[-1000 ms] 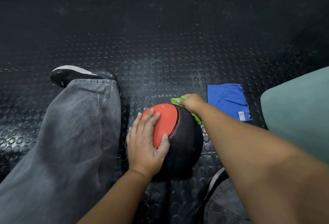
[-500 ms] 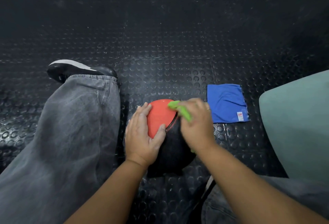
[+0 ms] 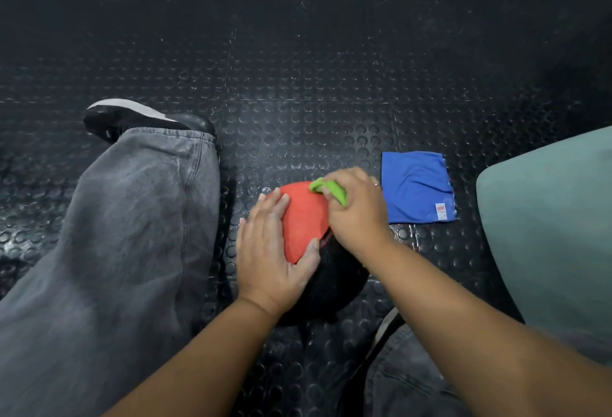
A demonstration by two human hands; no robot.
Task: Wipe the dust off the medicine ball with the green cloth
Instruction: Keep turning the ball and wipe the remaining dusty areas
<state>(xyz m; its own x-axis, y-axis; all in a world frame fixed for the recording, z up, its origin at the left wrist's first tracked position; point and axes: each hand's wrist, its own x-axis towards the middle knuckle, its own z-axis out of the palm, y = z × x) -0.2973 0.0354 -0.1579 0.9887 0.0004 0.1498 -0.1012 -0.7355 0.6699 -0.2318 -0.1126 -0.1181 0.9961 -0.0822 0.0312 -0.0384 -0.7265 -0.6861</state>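
Studded floor (image 3: 298, 85); medicine ball (image 3: 303, 218) red-side up; left hand (image 3: 270, 251) flat on it, right hand (image 3: 357, 211) clutching green cloth (image 3: 334, 192).

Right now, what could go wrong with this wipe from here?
1. The ball rests on the floor, steadied only by the open left hand; a hard push might roll it.
2. The green cloth is bunched in the right hand, so each stroke may miss dust.
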